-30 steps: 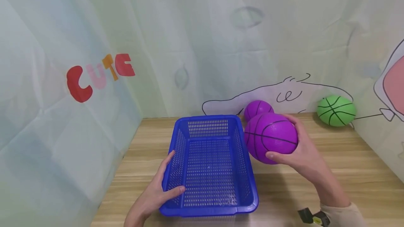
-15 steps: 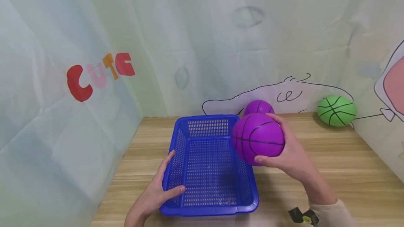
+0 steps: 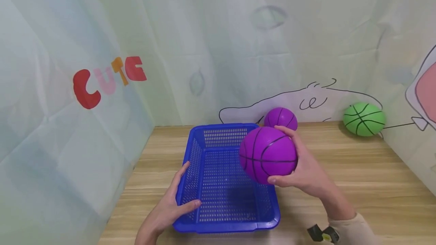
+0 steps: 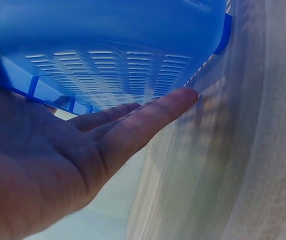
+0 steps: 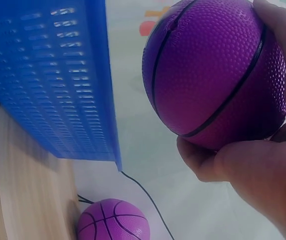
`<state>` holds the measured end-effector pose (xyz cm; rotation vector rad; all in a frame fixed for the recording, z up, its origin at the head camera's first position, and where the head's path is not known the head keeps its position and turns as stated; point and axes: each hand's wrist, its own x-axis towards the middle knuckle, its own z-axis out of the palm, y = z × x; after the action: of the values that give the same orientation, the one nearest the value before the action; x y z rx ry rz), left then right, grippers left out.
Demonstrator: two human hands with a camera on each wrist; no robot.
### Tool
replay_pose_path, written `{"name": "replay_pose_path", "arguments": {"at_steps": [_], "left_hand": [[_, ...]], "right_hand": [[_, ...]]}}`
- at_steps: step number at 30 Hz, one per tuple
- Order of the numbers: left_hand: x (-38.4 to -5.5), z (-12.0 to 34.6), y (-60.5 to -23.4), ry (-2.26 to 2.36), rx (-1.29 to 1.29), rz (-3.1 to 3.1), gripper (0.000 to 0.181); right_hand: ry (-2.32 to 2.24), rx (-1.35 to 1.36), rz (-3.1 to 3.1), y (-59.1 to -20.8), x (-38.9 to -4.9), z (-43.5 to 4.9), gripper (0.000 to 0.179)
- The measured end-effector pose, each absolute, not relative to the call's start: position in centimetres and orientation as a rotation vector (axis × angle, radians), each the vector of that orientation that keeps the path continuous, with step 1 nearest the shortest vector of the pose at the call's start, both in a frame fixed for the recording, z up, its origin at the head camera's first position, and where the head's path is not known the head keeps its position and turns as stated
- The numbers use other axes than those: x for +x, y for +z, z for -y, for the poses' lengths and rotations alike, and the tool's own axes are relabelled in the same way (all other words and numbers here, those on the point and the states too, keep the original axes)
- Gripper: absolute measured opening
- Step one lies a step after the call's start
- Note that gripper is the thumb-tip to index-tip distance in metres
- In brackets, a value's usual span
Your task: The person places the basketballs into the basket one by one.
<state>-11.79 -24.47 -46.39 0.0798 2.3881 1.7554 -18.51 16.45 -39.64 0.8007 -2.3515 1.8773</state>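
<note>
A purple ball with black basketball lines (image 3: pixel 267 154) is in my right hand (image 3: pixel 311 173), its fingers and thumb spread around the right side. The ball hangs over the right rim of a blue plastic basket (image 3: pixel 226 227), casting a shadow on the basket floor. In the right wrist view the pebbled ball (image 5: pixel 207 75) is raised beside the perforated basket wall (image 5: pixel 48 75). My left hand (image 3: pixel 168 207) holds the basket's left side, thumb over the rim and fingers along the outside. From the left wrist, those fingers (image 4: pixel 138 122) look nearly straight below the rim.
Another purple ball (image 3: pixel 281 117) sits behind the basket's right back corner, near the printed backdrop (image 3: pixel 204 48). At the back right a green ball (image 3: pixel 364 119) rests on the wooden table (image 3: pixel 340 154). Fabric walls border the left, back and right.
My right hand has carried the purple ball leftward, from beside the basket to over its right rim, and slightly lower. The left hand and basket have stayed put.
</note>
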Motion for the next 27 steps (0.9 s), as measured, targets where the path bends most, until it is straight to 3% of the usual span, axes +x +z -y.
{"name": "replay_pose_path", "arguments": {"at_steps": [27], "left_hand": [[-11.8, 24.5, -46.5, 1.768, 0.090, -2.381, 0.114]], "right_hand": [[1.996, 1.019, 2.350, -41.4, -18.1, -13.6, 0.125]]}}
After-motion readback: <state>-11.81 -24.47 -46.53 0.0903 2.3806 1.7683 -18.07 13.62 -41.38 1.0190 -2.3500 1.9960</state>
